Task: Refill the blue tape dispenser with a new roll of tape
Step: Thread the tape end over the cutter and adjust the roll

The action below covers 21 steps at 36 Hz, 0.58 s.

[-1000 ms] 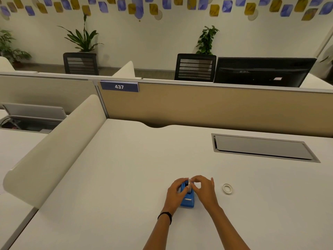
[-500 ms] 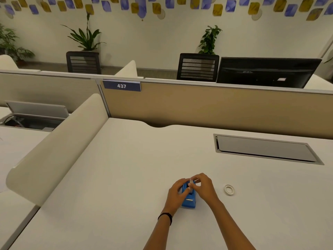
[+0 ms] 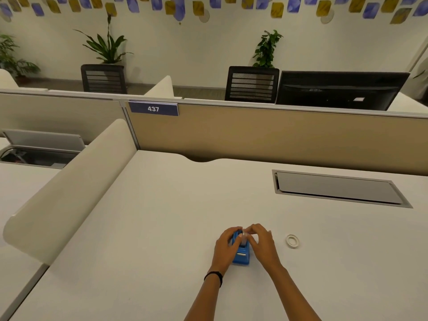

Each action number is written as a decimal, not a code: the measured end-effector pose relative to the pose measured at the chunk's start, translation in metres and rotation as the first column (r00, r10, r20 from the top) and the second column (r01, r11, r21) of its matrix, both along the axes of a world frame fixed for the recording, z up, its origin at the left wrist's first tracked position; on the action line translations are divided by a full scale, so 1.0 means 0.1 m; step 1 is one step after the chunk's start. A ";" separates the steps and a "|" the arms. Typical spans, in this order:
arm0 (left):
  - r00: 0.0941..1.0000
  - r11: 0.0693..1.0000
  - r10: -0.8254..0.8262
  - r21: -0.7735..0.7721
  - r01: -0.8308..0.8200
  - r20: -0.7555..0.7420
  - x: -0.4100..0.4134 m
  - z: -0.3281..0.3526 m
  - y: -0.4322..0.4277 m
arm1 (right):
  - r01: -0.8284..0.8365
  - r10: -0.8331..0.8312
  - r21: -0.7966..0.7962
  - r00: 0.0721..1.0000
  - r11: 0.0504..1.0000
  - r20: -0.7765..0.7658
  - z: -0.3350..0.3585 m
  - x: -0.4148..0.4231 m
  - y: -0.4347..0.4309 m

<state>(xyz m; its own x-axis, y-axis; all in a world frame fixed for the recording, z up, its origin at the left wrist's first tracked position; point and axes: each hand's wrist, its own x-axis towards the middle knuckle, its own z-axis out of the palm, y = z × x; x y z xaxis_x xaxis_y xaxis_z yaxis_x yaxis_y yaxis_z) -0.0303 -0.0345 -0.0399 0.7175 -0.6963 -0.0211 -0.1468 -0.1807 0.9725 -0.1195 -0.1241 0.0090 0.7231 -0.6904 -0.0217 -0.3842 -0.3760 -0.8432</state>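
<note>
The blue tape dispenser (image 3: pixel 242 257) stands on the white desk (image 3: pixel 162 228), its cutter end toward me. My left hand (image 3: pixel 225 247) clasps its left side. My right hand (image 3: pixel 262 244) is curled over its far top, fingertips pinching a pale roll of tape (image 3: pixel 243 236) that sits in the dispenser's upper part. Most of the roll is hidden by my fingers. A small white ring, an empty tape core (image 3: pixel 292 241), lies flat on the desk to the right of my right hand.
A beige curved divider (image 3: pixel 69 181) borders the desk on the left and a tan partition (image 3: pixel 278 135) closes the back. A grey cable hatch (image 3: pixel 338 188) is set into the desk at the back right.
My hands have closed in tighter around the dispenser, and the right hand's fingers have lowered onto the roll at its top. The dispenser and the empty core stay in place.
</note>
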 end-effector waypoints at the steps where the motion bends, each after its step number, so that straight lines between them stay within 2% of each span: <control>1: 1.000 1.000 -0.005 0.002 0.005 0.002 0.00 0.00 0.00 | -0.003 0.003 -0.014 1.000 1.000 -0.006 0.00 0.00 -0.02; 10: 1.000 1.000 -0.023 0.000 0.023 0.003 0.00 0.02 0.02 | -0.008 -0.004 -0.152 0.997 0.988 -0.079 0.02 0.04 0.00; 17: 0.999 1.000 -0.031 -0.005 0.031 0.009 0.01 0.01 0.03 | -0.107 0.053 -0.292 0.981 0.950 -0.186 0.02 0.07 -0.02; 21: 0.999 0.999 -0.032 -0.006 0.032 0.015 0.02 0.00 0.02 | -0.122 0.061 -0.298 0.976 0.947 -0.207 0.01 0.10 -0.04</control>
